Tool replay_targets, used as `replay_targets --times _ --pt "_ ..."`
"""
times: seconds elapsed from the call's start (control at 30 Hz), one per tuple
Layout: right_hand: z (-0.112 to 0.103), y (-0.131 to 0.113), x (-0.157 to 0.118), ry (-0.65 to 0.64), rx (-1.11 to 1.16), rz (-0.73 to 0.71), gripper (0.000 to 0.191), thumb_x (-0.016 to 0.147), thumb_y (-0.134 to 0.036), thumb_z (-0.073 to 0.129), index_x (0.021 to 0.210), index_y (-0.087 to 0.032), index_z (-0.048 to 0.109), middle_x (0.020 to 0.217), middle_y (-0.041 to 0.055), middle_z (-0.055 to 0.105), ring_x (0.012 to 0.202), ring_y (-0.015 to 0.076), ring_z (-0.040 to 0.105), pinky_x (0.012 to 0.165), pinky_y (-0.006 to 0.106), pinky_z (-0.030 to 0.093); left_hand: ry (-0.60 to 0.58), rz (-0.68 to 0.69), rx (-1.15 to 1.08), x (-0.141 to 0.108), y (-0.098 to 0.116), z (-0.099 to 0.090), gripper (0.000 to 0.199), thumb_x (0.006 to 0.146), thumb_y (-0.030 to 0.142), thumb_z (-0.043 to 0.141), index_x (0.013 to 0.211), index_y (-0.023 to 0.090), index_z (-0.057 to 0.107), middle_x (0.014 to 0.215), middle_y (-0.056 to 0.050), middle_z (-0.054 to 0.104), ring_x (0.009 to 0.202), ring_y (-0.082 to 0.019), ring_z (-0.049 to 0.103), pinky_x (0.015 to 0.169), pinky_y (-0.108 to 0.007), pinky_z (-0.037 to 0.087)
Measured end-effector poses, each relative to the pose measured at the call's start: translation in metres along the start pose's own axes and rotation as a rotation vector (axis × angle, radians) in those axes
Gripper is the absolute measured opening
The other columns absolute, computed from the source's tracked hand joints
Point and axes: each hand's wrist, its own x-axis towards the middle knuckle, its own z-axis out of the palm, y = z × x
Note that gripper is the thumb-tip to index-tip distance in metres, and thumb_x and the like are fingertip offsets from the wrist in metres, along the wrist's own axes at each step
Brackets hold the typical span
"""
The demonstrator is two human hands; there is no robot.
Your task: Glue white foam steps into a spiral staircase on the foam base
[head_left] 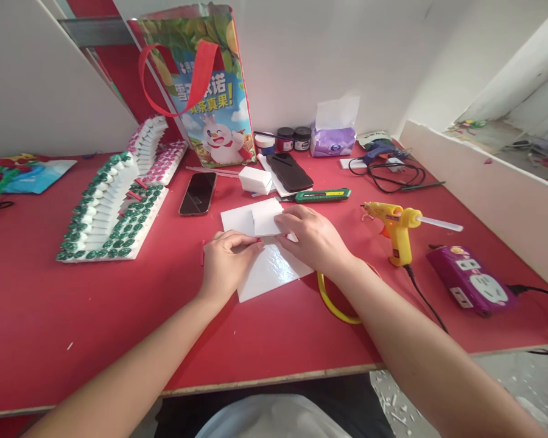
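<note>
My left hand [228, 258] is closed, pinching a small red stick [259, 240] between thumb and fingertips at the front left of a white folded-looking block [265, 218]. My right hand [313, 234] has its fingers closed at that block's right edge. A bit of red shows between its finger and thumb; what it is I cannot tell. Block and hands are over a glossy white board [269, 274] that lies aslant on the red table [201, 347]. Another red stick [203, 252] lies just left of my left hand.
At right are a yellow glue gun [395, 228] and a purple power strip [472, 280]. Yellow tape roll [335, 304] lies under my right forearm. Behind stand a green cutter [322, 195], two phones [198, 193], and a bag [214, 91]. A curved decorated model [114, 213] sits left.
</note>
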Motion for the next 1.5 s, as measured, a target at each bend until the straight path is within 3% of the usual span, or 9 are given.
replay_targets --times 0.97,1.5 --pt "0.0064 0.0011 0.0003 0.024 0.01 -0.048 0.022 0.093 -0.02 0.056 0.108 -0.014 0.07 0.111 0.0158 0.065 0.095 0.025 0.057 0.08 0.033 0.043 0.003 0.007 0.023 -0.0007 -0.0002 -0.0045 0.01 0.076 0.036 0.074 0.075 0.026 0.079 0.086 -0.002 0.077 0.085 -0.023 0.066 0.079 -0.035 0.051" --pt "0.0037 -0.0024 0.0001 -0.008 -0.047 -0.028 0.023 0.094 -0.022 0.055 0.108 -0.013 0.071 0.115 0.0158 0.066 0.095 0.0248 0.058 0.08 0.031 0.041 0.046 -0.024 0.047 -0.0027 -0.0029 -0.0031 0.013 0.077 0.04 0.075 0.08 0.028 0.081 0.087 -0.002 0.077 0.085 -0.024 0.067 0.088 -0.04 0.051"
